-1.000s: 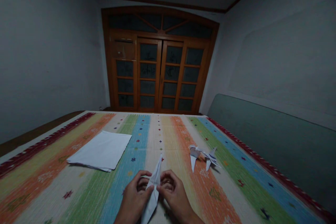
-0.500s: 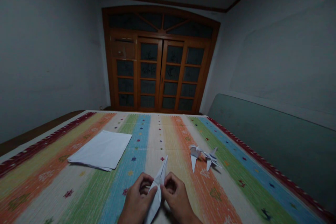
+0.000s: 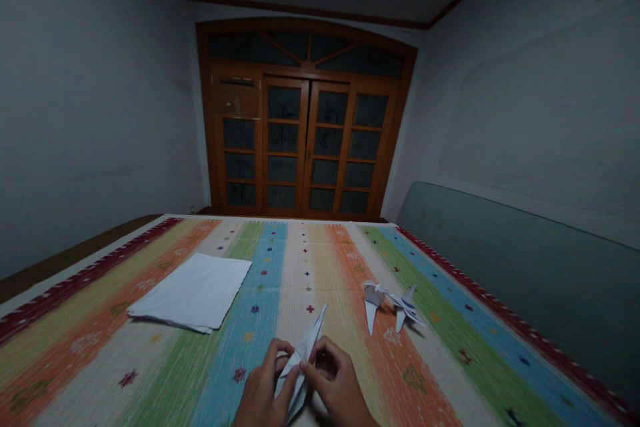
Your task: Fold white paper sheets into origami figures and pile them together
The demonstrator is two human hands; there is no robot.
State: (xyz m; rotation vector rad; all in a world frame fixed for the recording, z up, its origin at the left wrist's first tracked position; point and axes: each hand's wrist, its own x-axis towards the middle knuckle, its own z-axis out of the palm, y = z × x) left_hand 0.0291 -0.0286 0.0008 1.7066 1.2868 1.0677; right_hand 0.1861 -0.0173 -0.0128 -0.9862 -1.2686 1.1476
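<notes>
White folded paper (image 3: 306, 349), pinched from both sides

Observed from the room: the paper is at the near centre of the striped tabletop (image 3: 170, 383), its narrow tip pointing far and slightly right. Grip: left hand (image 3: 265, 383) grasps its left side, thumb on top; right hand (image 3: 339, 380) grasps its right side at mid-length. Opposed pinches presumably steady the slim form and spare the tip. Underside contact with the cloth: cannot tell. Stack of sheets (image 3: 193, 292) lies flat at left, probably kept off the working spot. Folded figures (image 3: 371, 317) sit at right, perhaps apart to avoid crushing.
</notes>
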